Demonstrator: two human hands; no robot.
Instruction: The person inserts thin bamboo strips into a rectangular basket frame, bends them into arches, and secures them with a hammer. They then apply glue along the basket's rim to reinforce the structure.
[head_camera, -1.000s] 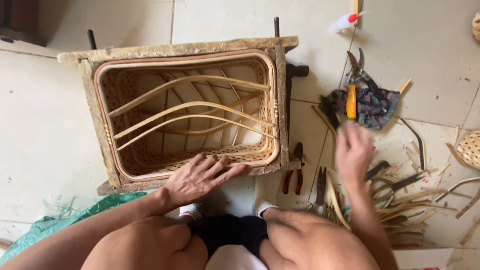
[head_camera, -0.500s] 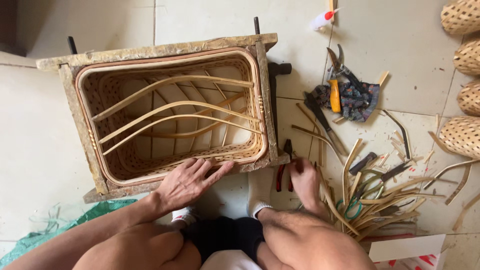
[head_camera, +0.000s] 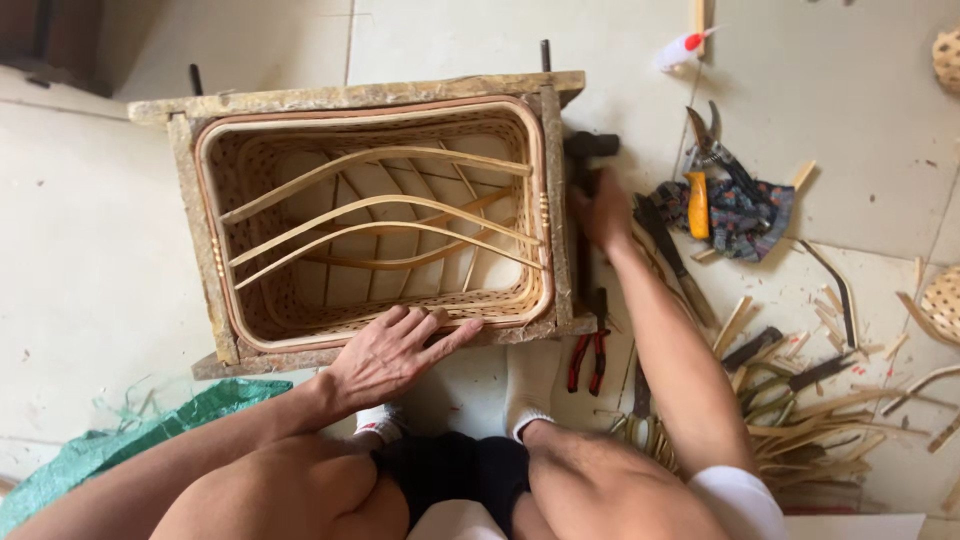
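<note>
Tiled floor (head_camera: 120, 260), pale, seen from above. On it, a rough wooden frame (head_camera: 360, 95), rectangular, enclosing a woven rattan basket (head_camera: 245, 310), open mouth up. Across the basket's hollow, several bent cane strips (head_camera: 380, 205), bowed from the left wall to the right. At lower left, a crumpled green woven sack (head_camera: 140, 435), just beside the frame's near corner. To the right of the frame, a scatter of cane offcuts (head_camera: 830, 425) on the floor, with a patterned cloth (head_camera: 745, 215) farther up carrying pruning shears (head_camera: 712, 140) and an orange-handled tool (head_camera: 697, 205). Near the frame's lower right corner, red-handled pliers (head_camera: 588, 358), lying flat between frame and offcuts.

Left hand (head_camera: 385, 355) spread flat on the near rim of frame and basket, fingers (head_camera: 450, 338) open and extended, gripping nothing. Right hand (head_camera: 600, 215) just outside the frame's right wall, fingers curled around the handle of a black hammer (head_camera: 588, 148), head close against the frame's upper right corner; contact with the wood hard to tell. At top right, a small white bottle with a red tip (head_camera: 680, 48), well apart from both hands.
</note>
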